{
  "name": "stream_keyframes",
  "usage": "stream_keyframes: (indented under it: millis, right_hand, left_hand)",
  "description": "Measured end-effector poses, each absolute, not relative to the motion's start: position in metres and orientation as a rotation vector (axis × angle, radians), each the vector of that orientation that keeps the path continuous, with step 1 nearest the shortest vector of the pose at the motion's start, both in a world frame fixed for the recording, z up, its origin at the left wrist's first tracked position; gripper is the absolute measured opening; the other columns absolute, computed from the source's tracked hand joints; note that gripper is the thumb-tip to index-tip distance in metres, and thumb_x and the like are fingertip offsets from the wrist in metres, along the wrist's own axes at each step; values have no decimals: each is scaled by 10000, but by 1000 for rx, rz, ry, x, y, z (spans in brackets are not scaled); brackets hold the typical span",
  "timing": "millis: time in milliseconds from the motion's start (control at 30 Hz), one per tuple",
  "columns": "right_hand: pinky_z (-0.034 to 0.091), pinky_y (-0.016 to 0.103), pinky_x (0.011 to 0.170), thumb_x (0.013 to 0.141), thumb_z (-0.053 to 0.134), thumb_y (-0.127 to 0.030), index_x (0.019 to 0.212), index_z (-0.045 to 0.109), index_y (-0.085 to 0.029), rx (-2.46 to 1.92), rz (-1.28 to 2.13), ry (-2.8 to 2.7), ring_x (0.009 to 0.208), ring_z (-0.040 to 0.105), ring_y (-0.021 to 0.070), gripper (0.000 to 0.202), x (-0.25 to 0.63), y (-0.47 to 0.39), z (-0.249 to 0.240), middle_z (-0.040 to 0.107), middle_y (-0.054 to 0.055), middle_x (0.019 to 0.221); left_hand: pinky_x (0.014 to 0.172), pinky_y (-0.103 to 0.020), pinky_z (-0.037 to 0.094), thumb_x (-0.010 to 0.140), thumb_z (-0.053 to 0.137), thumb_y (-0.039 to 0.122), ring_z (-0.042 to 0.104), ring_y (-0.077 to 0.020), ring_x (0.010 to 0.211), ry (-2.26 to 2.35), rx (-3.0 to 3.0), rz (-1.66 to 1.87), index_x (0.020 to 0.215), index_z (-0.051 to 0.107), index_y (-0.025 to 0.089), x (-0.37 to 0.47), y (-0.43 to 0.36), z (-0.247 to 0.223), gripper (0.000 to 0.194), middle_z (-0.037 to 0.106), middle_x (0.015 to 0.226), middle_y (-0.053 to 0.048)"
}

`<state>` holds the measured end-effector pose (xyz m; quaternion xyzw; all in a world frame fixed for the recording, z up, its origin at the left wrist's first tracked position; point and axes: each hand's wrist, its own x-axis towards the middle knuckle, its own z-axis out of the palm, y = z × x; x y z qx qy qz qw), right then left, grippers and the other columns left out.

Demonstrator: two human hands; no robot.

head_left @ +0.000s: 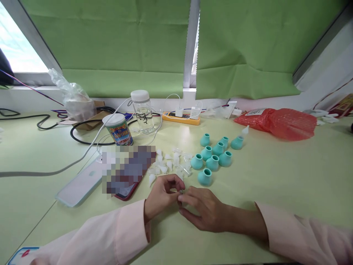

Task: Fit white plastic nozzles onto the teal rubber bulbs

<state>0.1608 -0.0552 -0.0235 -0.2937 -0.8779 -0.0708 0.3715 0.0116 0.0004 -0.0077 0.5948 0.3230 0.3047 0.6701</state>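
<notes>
My left hand (167, 193) and my right hand (205, 208) meet at the fingertips over the table near its front. Thumb and forefinger of the left hand pinch something small, mostly hidden by the fingers. The right fingertips press against the same spot. Just beyond the hands lies a loose pile of small white and clear plastic pieces (168, 162), some of them cone-shaped. To its right stand several teal rubber bulbs (204, 177) with round open necks. One teal bulb (237, 142) at the far right of the group has a white tip (245, 130) on it.
Left of the pile lie a phone in a red case (128, 193) and a pale phone (82, 184) with a cable. Behind stand a lidded tub (120, 130) and a clear bottle (145, 114). A yellow power strip (180, 118) and a red plastic bag (278, 123) lie along the wall.
</notes>
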Motion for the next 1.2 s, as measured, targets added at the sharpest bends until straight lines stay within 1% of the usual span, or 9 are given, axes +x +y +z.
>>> stream_keyframes:
  millis: [200,400,500,633,733,867,933,1033,1200]
  right_hand:
    - [433,239,511,786,467,-122,971,427,-190,-892,34,-2103,566,521,127,202,163,-46,-26,531,1,644]
    - [441,242,520,787,468,-107,982,458,-210,-852,107,-2090,569,525,130,221,167,-44,-26,559,10,667]
    - [441,242,524,781,468,-97,927,473,-220,-900,190,-2038,563,524,124,191,167,-44,-25,571,6,680]
    - [424,240,504,770,477,-122,833,473,-205,-922,238,-2041,551,508,121,104,167,-44,-26,534,6,643]
    - [391,233,468,767,471,-131,760,462,-197,-890,223,-2110,505,462,113,67,167,-44,-25,484,-7,574]
    - [376,228,452,772,447,-126,739,468,-194,-845,201,-2175,504,458,114,78,167,-43,-24,488,-4,557]
    - [386,229,462,768,445,-116,741,477,-190,-841,202,-2187,528,483,120,85,167,-43,-25,521,10,582]
    - [413,233,492,761,447,-98,739,488,-187,-833,218,-2191,568,520,128,101,167,-43,-26,561,24,619]
    - [465,216,552,744,494,-77,778,520,-181,-803,237,-2055,618,574,119,113,165,-43,-26,606,21,666]
  left_hand:
    - [472,-216,421,557,594,112,512,-99,515,638,1191,628,653,531,114,10,0,-9,115,565,588,-5]
    - [491,-227,455,567,688,197,520,-107,553,639,1182,690,711,549,115,12,0,-12,216,550,614,-5]
    - [525,-248,468,627,660,243,530,-116,572,629,1277,728,712,531,122,11,-1,-8,197,544,638,-14]
    - [578,-261,472,742,515,165,537,-142,676,670,1876,955,758,557,128,2,3,1,59,554,741,-58]
    - [644,-320,456,745,473,105,512,-190,773,784,2607,1165,824,592,138,-5,13,5,146,568,816,-91]
    - [661,-391,438,740,492,181,456,-264,841,1117,3052,895,859,609,132,-9,20,6,174,559,880,-127]
    - [701,-408,427,748,496,219,444,-268,870,1081,3088,733,952,592,145,-7,20,4,238,547,941,-124]
    - [769,-430,394,782,470,179,431,-272,969,943,3137,559,1097,518,213,-2,16,-3,320,528,1103,-81]
    - [768,-443,373,834,445,195,466,-261,966,930,3150,623,999,549,193,1,18,-16,195,590,1058,-50]
